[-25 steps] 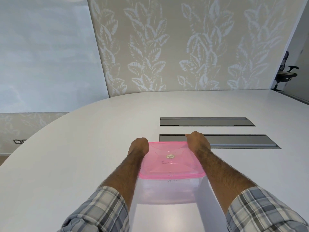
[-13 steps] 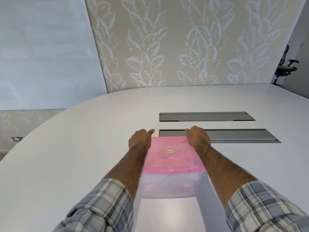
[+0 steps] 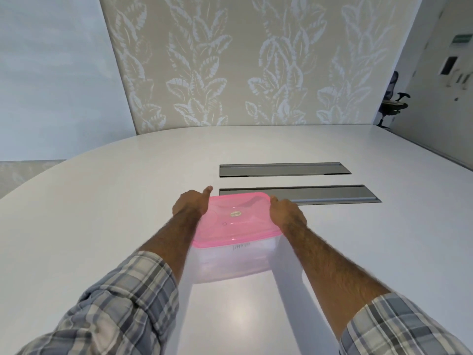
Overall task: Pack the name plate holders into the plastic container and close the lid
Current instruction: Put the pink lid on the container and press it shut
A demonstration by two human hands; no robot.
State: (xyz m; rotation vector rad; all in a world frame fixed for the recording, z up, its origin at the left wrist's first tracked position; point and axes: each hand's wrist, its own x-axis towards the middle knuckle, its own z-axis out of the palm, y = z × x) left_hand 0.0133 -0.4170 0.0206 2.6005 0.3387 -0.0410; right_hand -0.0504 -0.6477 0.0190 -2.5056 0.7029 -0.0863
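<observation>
The left hand (image 3: 190,206) and right hand (image 3: 286,213) stay curled over far corners of the lid (image 3: 235,221) on the container (image 3: 230,262), left thumb now raised, suggesting sealing is nearly done.

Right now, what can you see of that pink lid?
The pink lid is translucent plastic, rectangular with rounded corners and a small oval sticker at its centre. It lies flat on the clear container, on the table; whether it is snapped shut cannot be told. The left hand touches its far left corner, thumb raised; the right hand holds the far right corner, thumb on the rim.
</observation>
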